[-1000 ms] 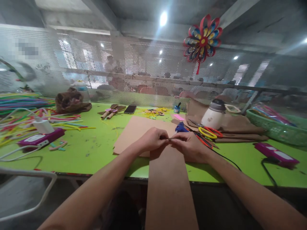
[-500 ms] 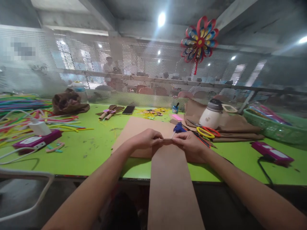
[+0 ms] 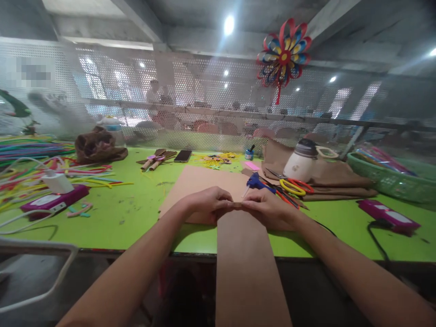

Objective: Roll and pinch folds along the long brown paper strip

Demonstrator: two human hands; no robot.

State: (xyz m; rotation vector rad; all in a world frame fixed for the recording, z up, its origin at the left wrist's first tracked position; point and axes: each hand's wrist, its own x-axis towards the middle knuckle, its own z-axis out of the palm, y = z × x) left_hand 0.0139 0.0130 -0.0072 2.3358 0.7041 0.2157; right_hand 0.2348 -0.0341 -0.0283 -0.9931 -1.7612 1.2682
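A long strip of brown paper runs from the tabletop down over the near edge. Its far end is rolled or folded into a narrow band between my fingertips. My left hand pinches that band on the left, and my right hand pinches it on the right, close to the other. Under both hands lies a wide brown sheet on the green table. Just beyond my right hand is a blue glue gun, its pale tip pointing toward my fingers.
Scissors with yellow and red handles, a white bottle and folded brown material lie at right. Purple power strips with cables flank both sides. A phone, rolled brown pieces and a green basket stand farther out.
Both hands have come slightly nearer to me with the paper's end, still pinching it. More of the blue glue gun shows past my right hand.
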